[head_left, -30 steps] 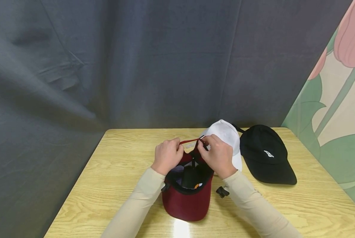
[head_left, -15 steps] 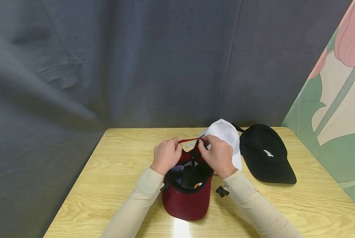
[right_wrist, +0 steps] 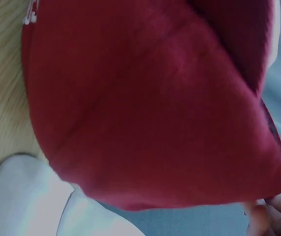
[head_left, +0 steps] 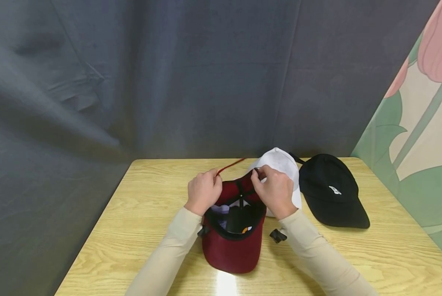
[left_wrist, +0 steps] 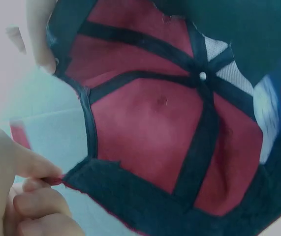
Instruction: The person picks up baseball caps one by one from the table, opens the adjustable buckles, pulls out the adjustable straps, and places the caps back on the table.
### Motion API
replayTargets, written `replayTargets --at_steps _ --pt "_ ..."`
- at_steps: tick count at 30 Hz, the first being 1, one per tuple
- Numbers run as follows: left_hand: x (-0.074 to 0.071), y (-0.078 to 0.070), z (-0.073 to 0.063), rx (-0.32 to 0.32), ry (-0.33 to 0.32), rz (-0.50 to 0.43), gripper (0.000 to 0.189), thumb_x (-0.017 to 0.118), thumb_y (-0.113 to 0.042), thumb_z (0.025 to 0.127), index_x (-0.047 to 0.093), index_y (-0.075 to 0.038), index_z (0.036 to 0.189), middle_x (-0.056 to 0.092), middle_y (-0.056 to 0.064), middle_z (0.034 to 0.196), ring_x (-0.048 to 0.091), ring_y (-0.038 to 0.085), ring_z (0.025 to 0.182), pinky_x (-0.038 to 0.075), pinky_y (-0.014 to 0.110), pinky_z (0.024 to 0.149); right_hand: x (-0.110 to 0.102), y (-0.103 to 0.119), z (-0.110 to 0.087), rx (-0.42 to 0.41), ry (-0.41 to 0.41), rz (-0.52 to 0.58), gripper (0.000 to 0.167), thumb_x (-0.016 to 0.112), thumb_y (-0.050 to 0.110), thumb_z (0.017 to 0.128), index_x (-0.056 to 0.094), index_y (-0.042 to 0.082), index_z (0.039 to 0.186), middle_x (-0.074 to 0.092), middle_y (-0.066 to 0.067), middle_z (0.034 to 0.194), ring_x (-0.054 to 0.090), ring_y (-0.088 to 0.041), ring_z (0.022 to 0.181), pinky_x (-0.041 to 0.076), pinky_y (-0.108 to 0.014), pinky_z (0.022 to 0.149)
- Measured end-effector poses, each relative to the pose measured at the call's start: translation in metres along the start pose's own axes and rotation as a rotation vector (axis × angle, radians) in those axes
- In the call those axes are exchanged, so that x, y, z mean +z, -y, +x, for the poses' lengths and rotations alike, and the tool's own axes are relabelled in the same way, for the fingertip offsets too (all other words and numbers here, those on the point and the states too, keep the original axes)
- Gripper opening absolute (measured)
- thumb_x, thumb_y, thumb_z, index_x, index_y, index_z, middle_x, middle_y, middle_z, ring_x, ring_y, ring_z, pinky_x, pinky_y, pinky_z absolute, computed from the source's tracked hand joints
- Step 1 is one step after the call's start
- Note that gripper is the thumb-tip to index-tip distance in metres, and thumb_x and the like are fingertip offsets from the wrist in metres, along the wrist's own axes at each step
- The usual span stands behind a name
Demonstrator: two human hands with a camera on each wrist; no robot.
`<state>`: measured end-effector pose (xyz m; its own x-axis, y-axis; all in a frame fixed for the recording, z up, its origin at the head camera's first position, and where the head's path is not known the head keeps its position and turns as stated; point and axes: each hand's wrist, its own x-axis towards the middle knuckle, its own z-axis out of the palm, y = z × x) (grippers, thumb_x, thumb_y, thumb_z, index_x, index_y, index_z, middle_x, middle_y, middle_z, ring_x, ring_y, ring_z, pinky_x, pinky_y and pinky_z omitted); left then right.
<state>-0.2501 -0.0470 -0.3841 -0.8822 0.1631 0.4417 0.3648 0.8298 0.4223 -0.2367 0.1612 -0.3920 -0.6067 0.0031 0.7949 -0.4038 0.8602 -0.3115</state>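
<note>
A dark red baseball cap (head_left: 233,255) lies brim toward me, its opening up, showing black inner tapes (left_wrist: 130,37) in the left wrist view. My left hand (head_left: 204,189) pinches the base of its red strap (head_left: 232,165) between thumb and finger at one rear corner. From there the strap's loose end slants up and right. At the opposite rear corner my right hand (head_left: 277,191) pinches the cap's edge, where a small shiny bit shows beside the fingers. In the right wrist view the cap's outer crown (right_wrist: 150,113) hides most of that hand.
Just behind my right hand lies a white cap (head_left: 280,164), partly covered. Further right a black cap (head_left: 328,189) with a small white mark rests on the wooden table (head_left: 150,222). A dark curtain (head_left: 206,82) hangs at the table's back edge.
The strap ran across from my left hand to the right one; now its far end is free and points up. The hands moved slightly apart, and the rear opening spread wider.
</note>
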Motion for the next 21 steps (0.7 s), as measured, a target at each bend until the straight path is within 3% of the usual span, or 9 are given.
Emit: replayTargets --at_steps 7,12,15,21 --pt "-0.001 0.002 0.0 0.004 -0.027 -0.025 0.036 0.055 -0.022 0.093 0.04 -0.018 0.06 0.034 -0.006 0.051 0.036 0.016 0.045 0.026 0.031 0.043 -0.001 -0.002 0.002 0.022 0.02 -0.003 0.013 0.07 0.019 0.086 0.067 0.013 0.075 0.066 -0.001 0.063 0.051 -0.018 0.044 0.037 -0.036 0.041" --pt "0.001 -0.003 -0.005 0.021 -0.023 -0.061 0.037 0.058 -0.026 0.092 0.042 -0.019 0.06 0.037 -0.007 0.051 0.038 0.014 0.045 0.029 0.028 0.044 -0.003 0.0 0.004 0.114 0.066 0.061 0.012 0.072 0.022 0.085 0.07 0.012 0.078 0.066 0.0 0.063 0.055 -0.019 0.048 0.04 -0.036 0.044" --pt "0.0 -0.009 -0.009 0.052 0.035 -0.117 0.037 0.059 -0.028 0.095 0.048 -0.019 0.06 0.041 -0.007 0.051 0.04 0.012 0.046 0.03 0.027 0.044 -0.005 0.002 0.007 0.201 0.113 0.164 0.013 0.074 0.021 0.085 0.073 0.009 0.082 0.068 -0.002 0.065 0.058 -0.018 0.052 0.042 -0.034 0.047" --pt "0.0 -0.033 -0.018 0.129 0.26 -0.216 0.037 0.06 -0.042 0.097 0.06 -0.024 0.065 0.052 -0.012 0.056 0.048 0.006 0.05 0.038 0.025 0.048 -0.01 0.002 0.011 0.391 0.235 0.379 0.015 0.073 0.022 0.089 0.072 0.007 0.087 0.068 -0.006 0.062 0.059 -0.016 0.047 0.045 -0.029 0.05"
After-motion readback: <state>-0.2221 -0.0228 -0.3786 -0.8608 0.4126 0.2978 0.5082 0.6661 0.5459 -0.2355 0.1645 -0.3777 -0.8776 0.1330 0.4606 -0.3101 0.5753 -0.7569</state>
